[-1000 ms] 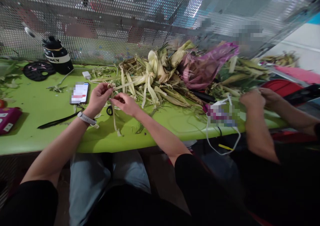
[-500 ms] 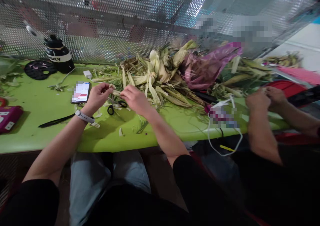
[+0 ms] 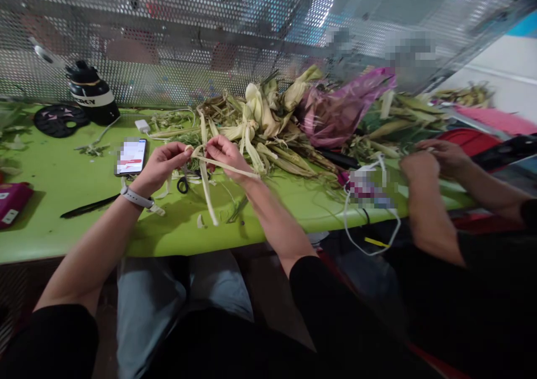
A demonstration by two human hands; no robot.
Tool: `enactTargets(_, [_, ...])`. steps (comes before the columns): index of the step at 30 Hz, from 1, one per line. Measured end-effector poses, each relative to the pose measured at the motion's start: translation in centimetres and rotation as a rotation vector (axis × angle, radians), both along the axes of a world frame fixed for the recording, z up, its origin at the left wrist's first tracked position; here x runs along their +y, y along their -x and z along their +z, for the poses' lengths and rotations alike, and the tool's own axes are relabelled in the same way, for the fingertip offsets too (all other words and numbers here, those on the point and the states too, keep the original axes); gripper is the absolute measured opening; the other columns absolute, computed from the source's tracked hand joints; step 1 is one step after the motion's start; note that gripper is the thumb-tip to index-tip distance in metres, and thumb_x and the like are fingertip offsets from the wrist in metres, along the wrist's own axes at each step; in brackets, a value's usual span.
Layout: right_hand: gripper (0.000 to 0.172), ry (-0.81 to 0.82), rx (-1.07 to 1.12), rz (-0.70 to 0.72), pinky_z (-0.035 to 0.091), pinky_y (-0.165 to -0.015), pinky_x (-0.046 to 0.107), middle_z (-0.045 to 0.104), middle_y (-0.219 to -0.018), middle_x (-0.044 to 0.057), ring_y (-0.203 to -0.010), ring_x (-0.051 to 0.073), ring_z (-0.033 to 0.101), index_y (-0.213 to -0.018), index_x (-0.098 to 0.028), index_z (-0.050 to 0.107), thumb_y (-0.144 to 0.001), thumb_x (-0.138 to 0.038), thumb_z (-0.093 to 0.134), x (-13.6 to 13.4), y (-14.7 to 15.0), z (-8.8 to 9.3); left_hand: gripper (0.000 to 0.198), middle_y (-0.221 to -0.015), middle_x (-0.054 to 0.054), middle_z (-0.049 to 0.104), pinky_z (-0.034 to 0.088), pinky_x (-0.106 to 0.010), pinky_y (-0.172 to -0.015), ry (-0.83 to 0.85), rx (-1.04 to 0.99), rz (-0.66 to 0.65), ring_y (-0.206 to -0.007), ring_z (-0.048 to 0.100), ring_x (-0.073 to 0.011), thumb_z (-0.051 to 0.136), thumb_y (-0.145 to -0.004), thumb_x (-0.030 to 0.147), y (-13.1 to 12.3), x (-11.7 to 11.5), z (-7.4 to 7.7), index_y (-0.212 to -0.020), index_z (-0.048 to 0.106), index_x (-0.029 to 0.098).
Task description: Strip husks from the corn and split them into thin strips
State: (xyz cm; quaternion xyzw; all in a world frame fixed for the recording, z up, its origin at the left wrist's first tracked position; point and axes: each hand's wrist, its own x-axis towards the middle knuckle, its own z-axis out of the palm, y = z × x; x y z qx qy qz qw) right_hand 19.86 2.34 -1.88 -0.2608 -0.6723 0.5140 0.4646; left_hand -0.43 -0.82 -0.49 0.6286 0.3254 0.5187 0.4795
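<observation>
Scissors [image 3: 183, 184] beneath husk strips [image 3: 208, 192], phone [image 3: 131, 156] nearby

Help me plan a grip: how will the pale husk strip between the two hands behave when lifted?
Probably floppy: the husk strip droops below the left hand and right hand. Likely light, since fingertips alone hold it. It may tear lengthwise, being thin and narrow.
</observation>
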Motion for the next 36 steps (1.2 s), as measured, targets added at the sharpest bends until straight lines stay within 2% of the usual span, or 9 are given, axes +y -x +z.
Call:
enactTargets(3, [0.042, 0.101, 0.016, 0.037, 0.046, -0.042, 0.024, 0.062, -0.077, -0.003, -0.046, 0.008, 0.054, -0.092, -0.023, 0.048, -0.088, -0.061, 0.065, -0.1, 0.4, -0.3, 0.026, -0.064, 0.000, 0.057, 0.033, -0.020, -0.051, 0.026, -0.039, 0.033, -0.055, 0.044, -0.0072, 0.083, -0.076, 0.039, -0.2, -0.1, -0.1, -0.075, 0.070, 0.016])
enactTargets(8, [0.049, 0.110, -0.060, 0.034, 0.047, -0.043, 0.024, 0.062, -0.071, -0.004, -0.046, 0.008, 0.052, -0.094, -0.023, 0.049, -0.086, -0.071, 0.060, -0.2, 0.5, -0.6, 0.021, -0.064, 0.000, 0.058, 0.034, -0.019, -0.050, 0.084, -0.115, 0.046, -0.054, 0.047, -0.0072, 0.083, -0.073, 0.032, -0.5, -0.1, -0.3, -0.072, 0.069, 0.016])
enactTargets(12, [0.040, -0.289, -0.178, -0.328, 0.060, -0.077, 0.035, 0.064, -0.087, 0.003, -0.081, 0.017, 0.065, -0.093, -0.023, 0.054, -0.092, -0.063, 0.058, 0.1, 0.3, -0.9, 0.021, -0.062, 0.001, 0.057, 0.032, -0.018, -0.048, 0.158, -0.167, 0.000, -0.052, 0.044, -0.0053, 0.085, -0.068, 0.026, -0.4, 0.1, -0.4, -0.069, 0.068, 0.015])
enactTargets(15, [0.018, -0.681, -0.318, -0.579, 0.050, -0.105, 0.048, 0.065, -0.111, 0.009, -0.114, 0.024, 0.060, -0.100, -0.023, 0.059, -0.097, -0.041, 0.058, 0.1, 0.0, -1.0, 0.019, -0.062, 0.001, 0.056, 0.030, -0.017, -0.046, 0.226, -0.229, -0.010, -0.051, 0.043, -0.0045, 0.084, -0.068, 0.023, -0.2, 0.3, -0.3, -0.069, 0.067, 0.014])
enactTargets(17, [0.010, -0.846, -0.424, -0.586, 0.045, -0.112, 0.051, 0.063, -0.121, 0.009, -0.124, 0.025, 0.056, -0.103, -0.024, 0.062, -0.097, -0.025, 0.054, 0.2, -0.1, -1.0, 0.019, -0.064, 0.001, 0.056, 0.030, -0.016, -0.045, 0.265, -0.260, 0.001, -0.050, 0.043, -0.0038, 0.083, -0.068, 0.021, -0.1, 0.4, -0.1, -0.069, 0.066, 0.014])
enactTargets(22, [0.025, -1.056, -0.555, -0.440, 0.034, -0.123, 0.053, 0.051, -0.146, 0.009, -0.146, 0.026, 0.039, -0.099, -0.022, 0.069, -0.085, -0.007, 0.056, 0.2, 0.4, -1.5, 0.023, -0.059, 0.004, 0.050, 0.032, -0.015, -0.043, 0.371, -0.344, 0.007, -0.046, 0.039, -0.0020, 0.081, -0.070, 0.020, -0.1, 0.2, 0.7, -0.067, 0.059, 0.014])
enactTargets(29, [0.046, -0.989, -0.660, -0.289, 0.024, -0.128, 0.055, 0.041, -0.159, -0.001, -0.159, 0.023, 0.013, -0.110, -0.032, 0.074, -0.088, -0.001, 0.047, -1.3, 1.3, -1.4, 0.026, -0.054, 0.007, 0.040, 0.031, -0.017, -0.042, 0.437, -0.366, -0.058, -0.044, 0.037, -0.0035, 0.082, -0.072, 0.023, 0.0, 0.1, 0.8, -0.069, 0.057, 0.016])
enactTargets(33, [0.023, -0.864, -0.669, -0.262, 0.020, -0.130, 0.056, 0.045, -0.157, -0.004, -0.159, 0.023, 0.013, -0.101, -0.037, 0.077, -0.093, -0.021, 0.062, -1.8, 1.6, -1.5, 0.029, -0.054, 0.007, 0.041, 0.027, -0.018, -0.040, 0.414, -0.330, -0.082, -0.044, 0.034, -0.0031, 0.085, -0.067, 0.025, -0.2, 0.3, 0.4, -0.069, 0.058, 0.016])
enactTargets(36, [0.009, -0.794, -0.494, -0.226, 0.018, -0.130, 0.056, 0.045, -0.158, -0.003, -0.159, 0.024, 0.014, -0.092, -0.034, 0.079, -0.090, -0.036, 0.070, -1.5, 1.5, -1.5, 0.033, -0.054, 0.006, 0.038, 0.026, -0.019, -0.041, 0.367, -0.296, -0.105, -0.044, 0.032, -0.0037, 0.087, -0.066, 0.030, 0.3, 0.7, 0.2, -0.069, 0.057, 0.017])
